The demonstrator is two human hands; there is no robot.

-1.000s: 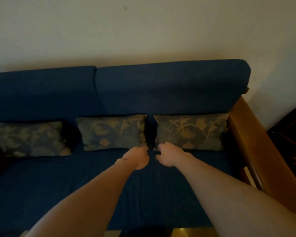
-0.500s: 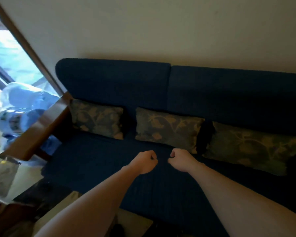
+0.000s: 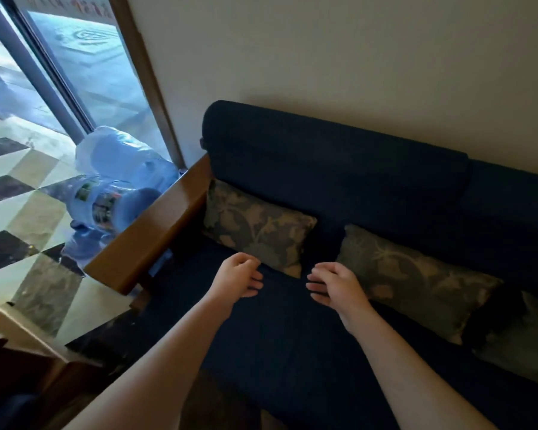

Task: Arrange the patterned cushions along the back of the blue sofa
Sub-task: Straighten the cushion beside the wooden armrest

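Observation:
Three patterned cushions lean against the back of the blue sofa [image 3: 339, 169]. The left cushion [image 3: 255, 226] sits by the wooden armrest. The middle cushion [image 3: 413, 277] lies to its right, and the right cushion [image 3: 522, 342] is cut off by the frame's edge. My left hand [image 3: 238, 276] hovers over the seat just in front of the left cushion, fingers loosely curled and apart, holding nothing. My right hand [image 3: 334, 285] hovers in front of the gap between the left and middle cushions, also empty with fingers apart.
A wooden armrest [image 3: 149, 240] bounds the sofa's left end. Beyond it, large blue water bottles [image 3: 112, 187] lie on the tiled floor by a glass door [image 3: 75, 66]. A dark wooden piece of furniture [image 3: 16, 367] stands at the lower left.
My view has swung left from the sofa's right end to its left end. Both hands have gone from closed fists to loosely spread fingers, now near the left cushion.

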